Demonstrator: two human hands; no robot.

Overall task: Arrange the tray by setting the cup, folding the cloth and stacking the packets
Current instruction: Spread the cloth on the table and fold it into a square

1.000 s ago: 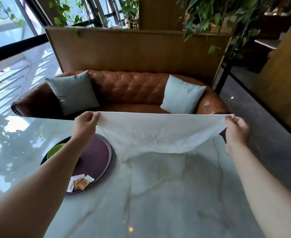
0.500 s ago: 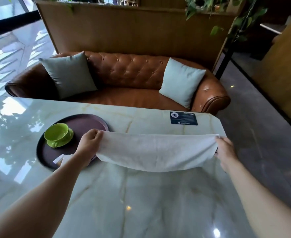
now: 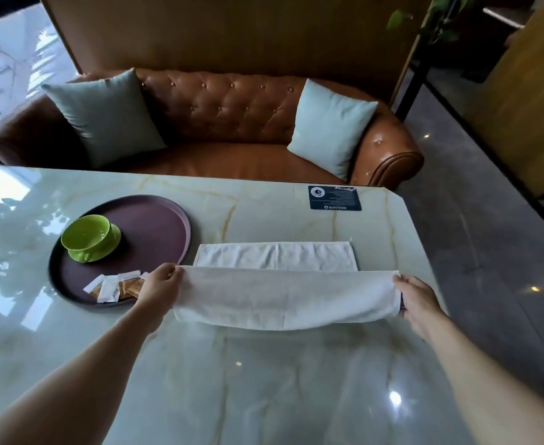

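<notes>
A white cloth [image 3: 283,293] stretches between my hands over the marble table. Its far part lies flat on the tabletop, and the near part hangs in a loose fold that I hold up. My left hand [image 3: 161,289] pinches the cloth's left end and my right hand [image 3: 416,300] pinches the right end. Left of the cloth sits a round dark purple tray [image 3: 161,220]. On it stands a green cup [image 3: 89,234] on a green saucer, and several white and brown packets [image 3: 113,285] lie loosely at the tray's near edge, partly behind my left hand.
A dark card [image 3: 334,198] lies at the table's far right corner. The table's right edge [image 3: 424,252] runs close to my right hand. A brown leather sofa [image 3: 232,117] with two pale cushions stands behind the table.
The cloth has come down from mid-air: its far part now rests on the table and my hands have lowered and moved toward me, folding it. The view has tilted downward.
</notes>
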